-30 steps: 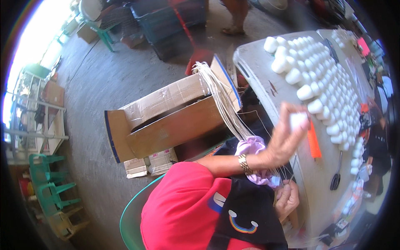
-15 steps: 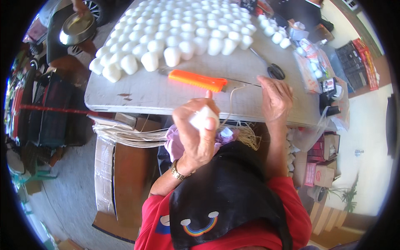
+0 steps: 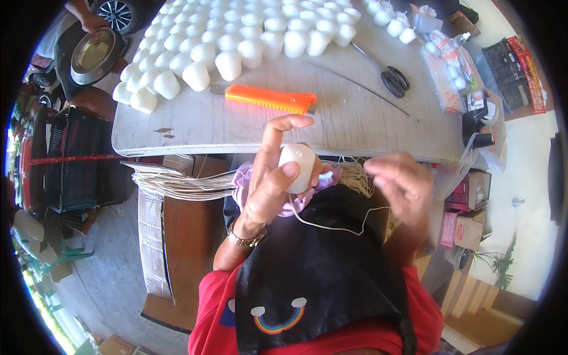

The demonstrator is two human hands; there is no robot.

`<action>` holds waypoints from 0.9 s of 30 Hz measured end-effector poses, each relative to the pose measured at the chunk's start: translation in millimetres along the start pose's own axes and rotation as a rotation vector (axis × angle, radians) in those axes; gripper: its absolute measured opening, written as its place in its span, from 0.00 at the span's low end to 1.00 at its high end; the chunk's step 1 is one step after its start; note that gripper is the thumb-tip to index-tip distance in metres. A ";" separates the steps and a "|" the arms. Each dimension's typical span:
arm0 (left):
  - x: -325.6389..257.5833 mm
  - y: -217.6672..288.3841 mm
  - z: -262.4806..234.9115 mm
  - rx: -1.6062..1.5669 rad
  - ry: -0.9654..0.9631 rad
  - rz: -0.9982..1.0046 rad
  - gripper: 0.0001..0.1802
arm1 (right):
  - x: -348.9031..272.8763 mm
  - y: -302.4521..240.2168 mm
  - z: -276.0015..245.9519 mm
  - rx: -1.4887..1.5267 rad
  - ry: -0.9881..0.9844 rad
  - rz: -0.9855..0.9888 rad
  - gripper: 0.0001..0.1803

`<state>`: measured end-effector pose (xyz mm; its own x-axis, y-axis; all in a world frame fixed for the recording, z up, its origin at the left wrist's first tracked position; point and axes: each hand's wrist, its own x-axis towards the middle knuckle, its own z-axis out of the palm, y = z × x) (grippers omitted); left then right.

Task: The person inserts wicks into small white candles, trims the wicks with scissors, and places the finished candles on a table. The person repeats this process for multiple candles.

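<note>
My left hand [image 3: 269, 177] is closed around a white, cup-shaped candle [image 3: 297, 165], its index finger stretched out past the top. From the candle's lower end a thin, pale wick cord [image 3: 322, 226] loops across the black apron up to my right hand [image 3: 405, 186]. The right fingers are bent together and slightly blurred; the cord runs in behind them. Beyond the hands, on the grey table [image 3: 207, 127], lie an orange utility knife [image 3: 269, 99], a long thin metal rod [image 3: 370, 90] and black-handled scissors [image 3: 393, 80].
Rows of white candles [image 3: 228, 65] cover the table's far part. Plastic bags [image 3: 447, 71] sit at its right. A bundle of cord [image 3: 183, 184] hangs below the near edge by a cardboard box [image 3: 189, 248]. Another person's hand [image 3: 93, 23] holds a metal bowl [image 3: 94, 56].
My right hand has let go of the rod, now lying on the table, and come nearer to me. The candle in my left hand has tipped upright, and the cord now loops over the apron.
</note>
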<state>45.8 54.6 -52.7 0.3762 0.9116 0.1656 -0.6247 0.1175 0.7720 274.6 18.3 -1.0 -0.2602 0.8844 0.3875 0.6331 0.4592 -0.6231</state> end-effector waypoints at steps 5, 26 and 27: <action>-8.5 3.3 4.1 0.066 -0.061 -0.215 0.38 | 22.0 -18.1 25.6 0.191 -0.010 -0.029 0.13; -25.3 14.7 8.3 0.387 0.089 -0.180 0.10 | 41.9 -8.9 56.8 0.157 0.106 -0.188 0.08; -27.0 11.6 7.2 0.335 0.101 -0.166 0.09 | 42.8 -5.6 57.7 0.147 0.126 -0.167 0.08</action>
<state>33.3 28.5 -43.8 0.3737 0.9272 -0.0271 -0.2960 0.1469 0.9438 217.9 58.4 -20.1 -0.2532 0.7823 0.5692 0.4734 0.6133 -0.6323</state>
